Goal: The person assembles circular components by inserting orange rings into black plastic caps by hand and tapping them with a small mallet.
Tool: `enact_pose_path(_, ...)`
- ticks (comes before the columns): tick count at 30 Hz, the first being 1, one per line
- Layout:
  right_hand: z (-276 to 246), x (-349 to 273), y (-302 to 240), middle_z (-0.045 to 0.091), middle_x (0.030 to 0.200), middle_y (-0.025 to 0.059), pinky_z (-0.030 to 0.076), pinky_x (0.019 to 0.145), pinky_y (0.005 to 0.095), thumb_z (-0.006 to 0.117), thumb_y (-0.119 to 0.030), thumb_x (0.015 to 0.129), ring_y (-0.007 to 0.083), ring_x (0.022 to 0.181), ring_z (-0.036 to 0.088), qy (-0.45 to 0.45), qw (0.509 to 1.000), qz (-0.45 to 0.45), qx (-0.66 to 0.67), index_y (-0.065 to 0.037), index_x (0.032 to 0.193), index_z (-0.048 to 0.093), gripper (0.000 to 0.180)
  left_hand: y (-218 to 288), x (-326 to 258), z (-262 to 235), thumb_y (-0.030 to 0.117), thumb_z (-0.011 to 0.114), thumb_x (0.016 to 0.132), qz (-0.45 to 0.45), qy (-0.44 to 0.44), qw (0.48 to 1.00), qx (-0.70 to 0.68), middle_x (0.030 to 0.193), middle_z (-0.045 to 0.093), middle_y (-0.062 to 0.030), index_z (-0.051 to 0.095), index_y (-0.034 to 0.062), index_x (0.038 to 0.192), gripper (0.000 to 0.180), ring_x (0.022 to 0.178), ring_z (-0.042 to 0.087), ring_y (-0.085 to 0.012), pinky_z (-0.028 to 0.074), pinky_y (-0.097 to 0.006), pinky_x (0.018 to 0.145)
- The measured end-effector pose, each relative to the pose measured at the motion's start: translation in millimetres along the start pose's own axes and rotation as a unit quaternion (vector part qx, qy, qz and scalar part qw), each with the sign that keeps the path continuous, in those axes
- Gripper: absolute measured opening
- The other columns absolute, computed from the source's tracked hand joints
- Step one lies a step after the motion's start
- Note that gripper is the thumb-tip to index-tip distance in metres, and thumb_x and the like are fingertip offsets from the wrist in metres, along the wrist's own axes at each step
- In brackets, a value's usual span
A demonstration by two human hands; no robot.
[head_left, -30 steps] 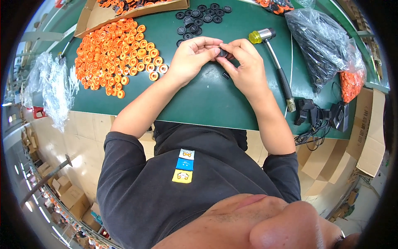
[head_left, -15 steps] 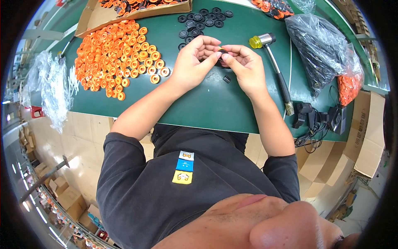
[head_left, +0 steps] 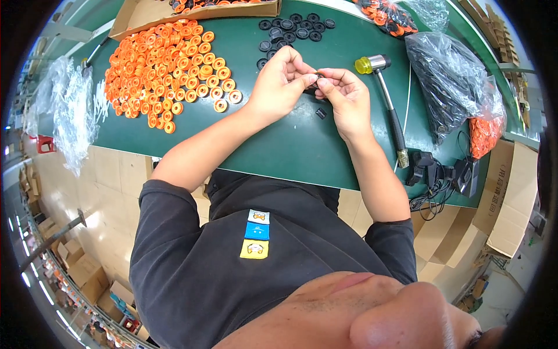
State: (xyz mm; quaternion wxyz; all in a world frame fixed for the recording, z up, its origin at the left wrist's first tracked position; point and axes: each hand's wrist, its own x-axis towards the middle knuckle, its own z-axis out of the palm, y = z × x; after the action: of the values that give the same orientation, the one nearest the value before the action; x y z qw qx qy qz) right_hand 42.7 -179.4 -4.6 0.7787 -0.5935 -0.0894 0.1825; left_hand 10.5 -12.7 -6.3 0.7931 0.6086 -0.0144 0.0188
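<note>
Both hands meet over the green table and pinch one small black round part [head_left: 314, 84], mostly covered by fingers. My left hand [head_left: 279, 84] grips it from the left between thumb and fingertips. From the other side, the thumb and fingers of my right hand [head_left: 349, 98] close on the same part. A small black rectangular piece [head_left: 320, 113] lies on the table just below my fingers. Several black discs [head_left: 302, 33] are scattered beyond the hands. To the left spreads a large heap of orange ring-shaped parts [head_left: 157, 70].
Right of my hands lies a mallet [head_left: 383, 87] with a yellow-and-black head. Farther right are a clear bag of black parts [head_left: 444, 78], a bag of orange parts [head_left: 485, 136] and a black device with cables [head_left: 427, 168]. An open cardboard box [head_left: 232, 13] stands at the back.
The whole view has shifted slightly. Both hands stay together at the small part; the orange edge that showed between the fingertips is out of sight now.
</note>
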Motion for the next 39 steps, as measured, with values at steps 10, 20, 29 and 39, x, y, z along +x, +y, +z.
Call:
enact_pose_path(10, -14, 9, -9, 0.07, 0.093, 0.0076, 0.055, 0.07, 0.0251, 0.069, -0.01, 0.094, 0.0114, 0.074, 0.064, -0.019, 0.996, 0.051, -0.07, 0.004, 0.111, 0.066, 0.022, -9, 9, -6, -0.003, 0.061, 0.096, -0.067, -0.009, 0.998, 0.008, 0.099, 0.067, -0.0102, 0.05, 0.0026, 0.106, 0.016, 0.089, 0.066, -0.0138, 0.055, -0.028, 0.082)
enact_pose_path(20, -97, -5, -55, 0.065, 0.095, 0.0189, 0.051, 0.082, 0.0437, 0.081, -0.029, 0.079, 0.0354, 0.091, 0.064, 0.219, 0.718, -0.065, -0.657, -0.001, 0.106, 0.066, 0.042, -6, -5, -4, 0.004, 0.061, 0.09, 0.193, -0.077, 0.869, 0.448, 0.1, 0.063, -0.0139, 0.066, 0.0023, 0.1, 0.011, 0.091, 0.064, -0.0321, 0.053, -0.04, 0.082)
enact_pose_path(29, -60, -45, -52, 0.062, 0.076, 0.0072, 0.046, 0.05, 0.0248, 0.051, -0.016, 0.103, 0.0118, 0.052, 0.056, 0.033, 0.942, 0.212, -0.258, 0.001, 0.124, 0.045, 0.027, -9, 8, -17, 0.005, 0.058, 0.095, 0.025, -0.058, 0.97, 0.234, 0.097, 0.066, -0.005, 0.066, 0.0003, 0.108, 0.016, 0.085, 0.063, -0.011, 0.053, -0.027, 0.079)
enact_pose_path(39, -16, -95, -81, 0.063, 0.084, 0.0122, 0.05, 0.068, 0.0336, 0.057, -0.002, 0.093, 0.0226, 0.072, 0.064, -0.056, 0.839, 0.04, -0.539, 0.0, 0.139, 0.047, 0.047, -13, 16, -24, 0.003, 0.059, 0.091, -0.027, 0.005, 0.994, 0.102, 0.105, 0.064, -0.0064, 0.06, -0.0005, 0.119, 0.028, 0.093, 0.062, -0.0112, 0.052, -0.027, 0.085)
